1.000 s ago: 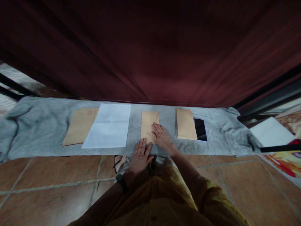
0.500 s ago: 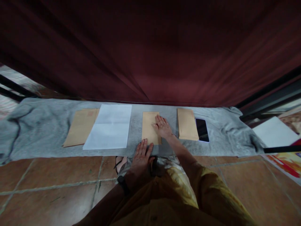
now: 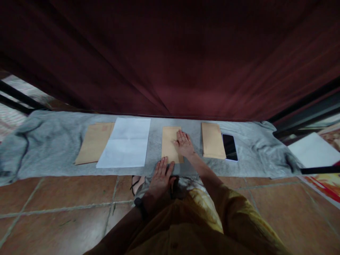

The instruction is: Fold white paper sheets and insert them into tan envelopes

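A brown paper envelope (image 3: 169,141) lies flat in the middle of the grey cloth in front of me. My right hand (image 3: 184,142) rests flat on its right side, fingers stretched out. At its near left corner, the fingertips of my left hand (image 3: 160,176) touch the edge, fingers spread and palm down. To the left, white paper sheets (image 3: 127,143) with a fold line across the middle partly cover more brown envelopes (image 3: 92,141). A stack of brown envelopes (image 3: 213,141) sits to the right.
A phone (image 3: 230,147) with a dark screen lies beside the right stack, touching it. The grey cloth (image 3: 255,148) covers a long narrow surface. A dark red curtain (image 3: 170,71) hangs behind it. Dark bars (image 3: 305,106) stand at both ends, and tiled floor (image 3: 66,198) shows below.
The view has shifted slightly, so everything sits a little further right. Both hands stay in nearly the same place on the envelope.
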### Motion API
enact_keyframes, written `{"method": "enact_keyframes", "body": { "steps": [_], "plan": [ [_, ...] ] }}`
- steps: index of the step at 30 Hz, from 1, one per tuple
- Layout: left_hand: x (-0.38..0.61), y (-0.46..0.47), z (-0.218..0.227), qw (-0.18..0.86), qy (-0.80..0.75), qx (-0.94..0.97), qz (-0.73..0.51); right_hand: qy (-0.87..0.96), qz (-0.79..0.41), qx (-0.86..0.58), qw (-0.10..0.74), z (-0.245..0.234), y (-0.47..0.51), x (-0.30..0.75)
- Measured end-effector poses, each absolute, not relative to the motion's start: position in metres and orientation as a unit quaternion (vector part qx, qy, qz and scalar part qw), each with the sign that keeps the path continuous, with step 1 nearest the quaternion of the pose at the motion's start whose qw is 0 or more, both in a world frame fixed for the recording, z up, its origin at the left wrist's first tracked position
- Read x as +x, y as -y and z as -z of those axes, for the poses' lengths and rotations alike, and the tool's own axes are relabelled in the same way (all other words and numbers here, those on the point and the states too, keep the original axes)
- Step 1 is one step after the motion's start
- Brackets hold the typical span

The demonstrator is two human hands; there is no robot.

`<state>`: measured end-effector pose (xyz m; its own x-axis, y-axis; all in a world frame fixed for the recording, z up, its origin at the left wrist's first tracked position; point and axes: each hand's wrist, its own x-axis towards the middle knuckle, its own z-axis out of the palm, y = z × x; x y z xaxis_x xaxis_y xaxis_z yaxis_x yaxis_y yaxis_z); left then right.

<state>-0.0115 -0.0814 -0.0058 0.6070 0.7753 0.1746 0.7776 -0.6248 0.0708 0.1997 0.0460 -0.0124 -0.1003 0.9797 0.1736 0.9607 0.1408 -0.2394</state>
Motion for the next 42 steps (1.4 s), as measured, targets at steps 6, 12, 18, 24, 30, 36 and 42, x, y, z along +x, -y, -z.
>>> {"method": "enact_keyframes", "body": {
  "steps": [6, 12, 18, 24, 30, 36, 42],
  "plan": [
    [-0.01, 0.082, 0.004, 0.0, 0.442, -0.892, 0.09, 0.753, -0.026, -0.634, 0.176, 0.014, 0.008, 0.191],
    [-0.009, 0.083, 0.004, -0.008, 0.443, -0.892, 0.088, 0.764, -0.049, -0.624, 0.156, 0.007, 0.052, 0.184],
    [-0.009, 0.083, 0.003, -0.013, 0.441, -0.893, 0.088, 0.769, -0.052, -0.615, 0.164, 0.005, 0.09, 0.176],
    [-0.005, 0.083, -0.005, -0.019, 0.44, -0.892, 0.1, 0.798, -0.058, -0.578, 0.16, -0.002, 0.106, 0.176],
    [0.004, 0.067, -0.009, -0.055, 0.407, -0.902, 0.132, 0.795, -0.053, -0.581, 0.164, 0.002, 0.109, 0.177],
    [0.03, 0.026, -0.006, -0.074, 0.408, -0.901, 0.126, 0.792, -0.039, -0.582, 0.183, 0.009, 0.108, 0.176],
    [0.037, -0.004, -0.002, -0.061, 0.428, -0.893, 0.128, 0.786, -0.049, -0.589, 0.181, 0.006, 0.108, 0.175]
  ]
}}
